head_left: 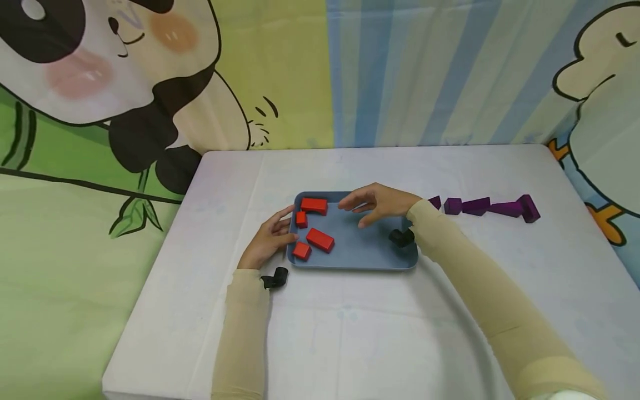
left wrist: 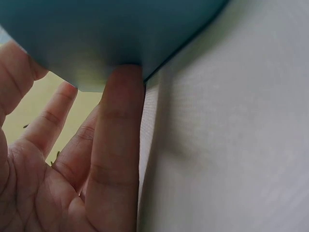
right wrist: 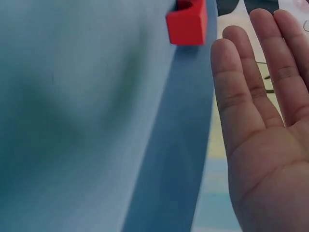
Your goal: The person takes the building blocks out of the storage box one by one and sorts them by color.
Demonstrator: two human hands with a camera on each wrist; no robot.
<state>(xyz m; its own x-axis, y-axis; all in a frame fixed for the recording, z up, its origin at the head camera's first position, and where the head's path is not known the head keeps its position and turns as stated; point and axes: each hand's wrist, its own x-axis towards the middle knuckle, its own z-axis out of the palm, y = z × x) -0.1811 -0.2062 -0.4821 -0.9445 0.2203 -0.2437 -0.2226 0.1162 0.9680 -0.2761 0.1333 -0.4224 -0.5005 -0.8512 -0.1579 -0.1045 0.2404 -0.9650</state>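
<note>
Your left hand (head_left: 268, 239) was at the left end of the blue-grey tray (head_left: 365, 258), its fingers fairly straight and spread, their tips touching the outside of the tray's wall. It pressed against the tray without curling round it. Your right hand (head_left: 382, 203) was above the far half of the tray, palm facing inward, with fingers extended, loosely bent at most, and the thumb apart from them. You had nothing in that hand, and the right wrist view showed it clear of the tray's wall.

Inside the tray, four red pieces lay toward its left end. An arched red block (head_left: 314, 204) was close to the tray's far wall, and a small red block (head_left: 301, 219) lay just on the near side of it, by the tray's left wall. A long red block (head_left: 320, 240) lay aslant, a little farther in from the tray's left wall, and a short red block (head_left: 301, 251) was in the tray's near left corner.

To the right of the tray, beyond your right wrist, a row of purple blocks (head_left: 476, 206) ran away from it, the piece nearest the tray partly hidden by your sleeve (head_left: 465, 266). A white cloth (head_left: 350, 333) lay under the tray.
</note>
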